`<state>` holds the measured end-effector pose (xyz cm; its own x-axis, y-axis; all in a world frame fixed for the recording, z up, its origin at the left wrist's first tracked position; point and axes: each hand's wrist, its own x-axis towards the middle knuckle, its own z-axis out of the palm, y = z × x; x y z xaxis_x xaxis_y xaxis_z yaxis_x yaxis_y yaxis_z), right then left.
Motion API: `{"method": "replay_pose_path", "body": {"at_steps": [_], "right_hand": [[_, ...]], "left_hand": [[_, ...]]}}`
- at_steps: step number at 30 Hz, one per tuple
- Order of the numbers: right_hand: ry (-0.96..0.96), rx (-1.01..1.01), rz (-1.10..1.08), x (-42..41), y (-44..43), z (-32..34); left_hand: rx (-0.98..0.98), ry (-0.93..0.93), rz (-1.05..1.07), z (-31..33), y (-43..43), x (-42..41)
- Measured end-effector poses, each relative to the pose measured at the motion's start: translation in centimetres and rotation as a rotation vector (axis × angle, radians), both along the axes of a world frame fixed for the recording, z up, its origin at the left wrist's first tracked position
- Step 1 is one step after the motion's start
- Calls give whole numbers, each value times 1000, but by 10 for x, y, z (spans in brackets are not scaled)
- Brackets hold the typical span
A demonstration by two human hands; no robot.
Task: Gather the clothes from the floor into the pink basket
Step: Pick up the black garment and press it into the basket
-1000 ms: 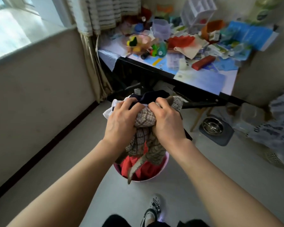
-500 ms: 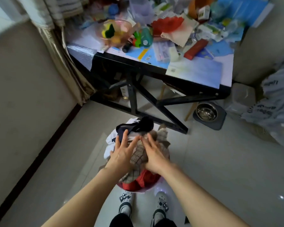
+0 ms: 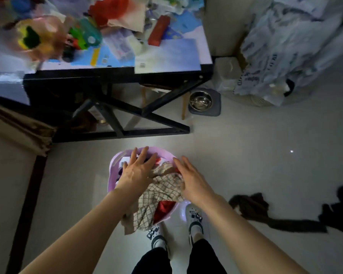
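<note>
Basket (image 3: 112,165) sits on the floor, lower middle of the frame. Left hand (image 3: 136,173) and right hand (image 3: 192,182) lie flat on the pile, fingers straight and spread, gripping nothing. Checked cloth (image 3: 162,188) spills over the near rim (red bit underneath). Dark clothes (image 3: 251,206) lie on the floor, lower right.

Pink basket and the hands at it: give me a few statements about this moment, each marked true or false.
1. The left hand and the right hand are both open, fingers straight, over the pink basket. True.
2. The checked cloth lies wholly inside the basket. False: part of it hangs out over the near rim.
3. A dark garment lies on the floor to the person's right, outside the basket. True.
4. The metal bowl sits inside the basket. False: it stands apart from it, on a grey mat on the floor.
</note>
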<state>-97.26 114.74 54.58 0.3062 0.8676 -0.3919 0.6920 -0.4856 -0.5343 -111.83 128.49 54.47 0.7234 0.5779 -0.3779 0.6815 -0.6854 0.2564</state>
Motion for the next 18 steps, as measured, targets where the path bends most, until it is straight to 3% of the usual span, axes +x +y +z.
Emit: {"method": "replay_pose_path", "body": {"at_steps": [7,18], "right_hand": [[-116,47,-280,59,-106,19],[-217,-84,-630,145,-373,44]], "left_hand": [[-10,0,-332,20,-88,104],[13,46,-790,51,-349,262]]}}
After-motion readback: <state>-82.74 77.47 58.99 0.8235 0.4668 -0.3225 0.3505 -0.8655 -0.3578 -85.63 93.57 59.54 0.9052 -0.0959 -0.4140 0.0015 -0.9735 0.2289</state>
